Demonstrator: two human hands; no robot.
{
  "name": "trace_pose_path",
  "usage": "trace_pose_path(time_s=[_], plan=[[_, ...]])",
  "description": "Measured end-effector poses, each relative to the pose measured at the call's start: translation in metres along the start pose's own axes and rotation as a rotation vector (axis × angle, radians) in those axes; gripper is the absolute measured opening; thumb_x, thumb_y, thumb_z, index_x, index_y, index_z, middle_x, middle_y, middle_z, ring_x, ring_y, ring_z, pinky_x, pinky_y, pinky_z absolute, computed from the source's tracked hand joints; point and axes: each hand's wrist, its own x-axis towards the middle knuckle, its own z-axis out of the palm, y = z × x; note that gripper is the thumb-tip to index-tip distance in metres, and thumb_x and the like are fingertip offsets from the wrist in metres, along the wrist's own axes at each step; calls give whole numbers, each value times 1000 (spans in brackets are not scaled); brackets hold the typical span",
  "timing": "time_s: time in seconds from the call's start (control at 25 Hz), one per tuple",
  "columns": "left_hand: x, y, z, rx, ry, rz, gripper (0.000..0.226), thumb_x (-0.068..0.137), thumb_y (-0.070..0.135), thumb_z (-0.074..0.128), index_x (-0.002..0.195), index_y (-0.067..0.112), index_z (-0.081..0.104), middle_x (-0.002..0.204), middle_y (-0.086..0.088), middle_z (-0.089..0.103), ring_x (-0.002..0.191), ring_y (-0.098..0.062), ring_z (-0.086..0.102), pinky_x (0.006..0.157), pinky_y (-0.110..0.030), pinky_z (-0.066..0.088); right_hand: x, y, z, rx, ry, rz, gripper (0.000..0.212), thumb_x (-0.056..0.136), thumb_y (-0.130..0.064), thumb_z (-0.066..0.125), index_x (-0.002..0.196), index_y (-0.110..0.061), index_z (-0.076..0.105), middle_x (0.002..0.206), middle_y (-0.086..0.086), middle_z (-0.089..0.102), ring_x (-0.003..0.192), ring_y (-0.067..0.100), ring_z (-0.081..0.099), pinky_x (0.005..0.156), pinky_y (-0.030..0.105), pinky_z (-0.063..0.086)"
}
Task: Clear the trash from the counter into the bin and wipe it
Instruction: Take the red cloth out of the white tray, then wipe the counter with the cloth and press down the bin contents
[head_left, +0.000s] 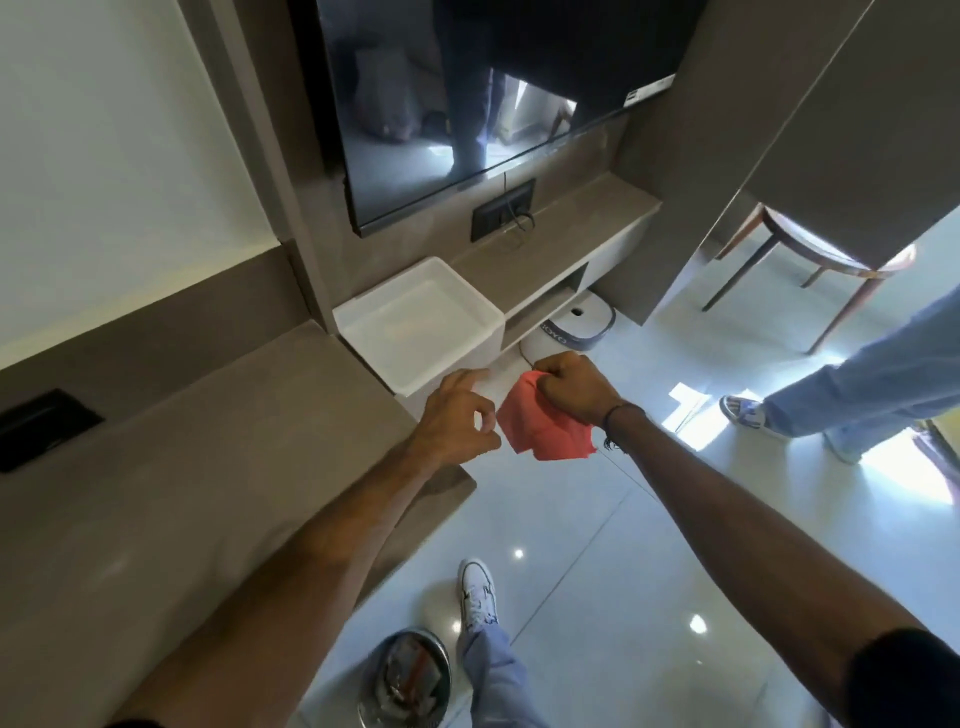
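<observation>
one head-worn view looks steeply down, close over counter (208, 467) and floor (623, 571)

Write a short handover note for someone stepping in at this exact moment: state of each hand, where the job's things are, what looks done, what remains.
Right hand: closed on the red cloth, held in the air past the counter's end.
Left hand: empty, fingers loosely curled, beside the cloth above the counter edge.
Bin: on the floor by the person's foot, with trash inside.
Done: the visible counter top shows no trash.
Left: wiping; whether any has been done cannot be told.
The white tray sits at the counter's far end.
</observation>
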Motion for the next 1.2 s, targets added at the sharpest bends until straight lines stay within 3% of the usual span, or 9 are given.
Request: trace_pose_path(time_s=[0.08, 0.16, 0.28, 0.4, 0.56, 0.68, 0.96, 1.08, 1.2], plan=[[-17, 0, 10, 114, -172, -72, 105, 75, 38, 85, 159, 33, 22, 172, -9, -13, 158, -35, -13, 125, -59, 9, -17, -9, 8, 25, -13, -27, 31, 91, -10, 45, 93, -11, 76, 99, 9, 75, 90, 29, 68, 86, 39, 56], [-32, -4, 7, 39, -192, -184, 127, 77, 39, 85, 160, 34, -11, 171, -7, -20, 158, -34, -11, 125, -65, 13, -25, -19, 16, 44, -56, -50, 30, 89, -7, 45, 80, -12, 73, 89, 8, 74, 85, 29, 67, 83, 38, 55], [-50, -22, -13, -354, -123, -256, 92, 80, 17, 80, 155, 33, 30, 162, -5, 36, 146, -33, 41, 109, -59, 49, -21, -38, 35, 77, -168, -76, 28, 84, -6, 44, 74, -5, 70, 81, 12, 72, 75, 26, 64, 78, 39, 54], [-64, -45, -40, -518, -23, -335, 47, 75, 2, 71, 119, 15, 64, 107, -7, 72, 97, -25, 68, 79, -41, 61, -4, -58, 61, 129, -249, -87, 22, 78, -5, 43, 70, 3, 62, 69, 16, 62, 63, 20, 51, 69, 36, 46], [-78, -85, -77, -414, 114, -544, 27, 75, 13, 75, 102, 11, 71, 90, -5, 74, 80, -20, 64, 73, -29, 51, 24, -72, 105, 147, -367, -53, 18, 82, -15, 51, 68, -10, 61, 66, 3, 58, 63, 18, 50, 68, 32, 41], [-93, -120, -77, -439, 206, -698, 20, 78, 10, 76, 98, 8, 73, 87, -5, 69, 79, -19, 61, 74, -28, 47, 44, -72, 136, 133, -406, -37, 9, 80, -23, 69, 88, -19, 70, 84, 0, 69, 73, 16, 63, 68, 27, 50], [-112, -150, -13, -306, 231, -815, 25, 77, 8, 74, 102, 8, 72, 104, -12, 74, 94, -23, 67, 87, -38, 56, 72, -60, 170, -71, -316, -52, 45, 69, -23, 79, 111, -21, 61, 101, 4, 72, 96, 27, 69, 83, 35, 56], [-120, -144, -3, -17, 329, -810, 34, 79, 15, 72, 113, 15, 70, 119, -12, 67, 112, -31, 63, 99, -42, 55, 56, -58, 168, -335, -89, -273, 43, 73, -36, 69, 113, -24, 58, 103, 0, 70, 98, 27, 65, 84, 40, 50], [-142, -125, 8, -1, 520, -664, 23, 85, 13, 65, 108, 14, 68, 113, -10, 64, 107, -29, 61, 95, -43, 54, 18, -57, 173, -322, 27, -496, 22, 78, -38, 59, 94, -22, 61, 85, 0, 68, 81, 25, 63, 74, 36, 46]])
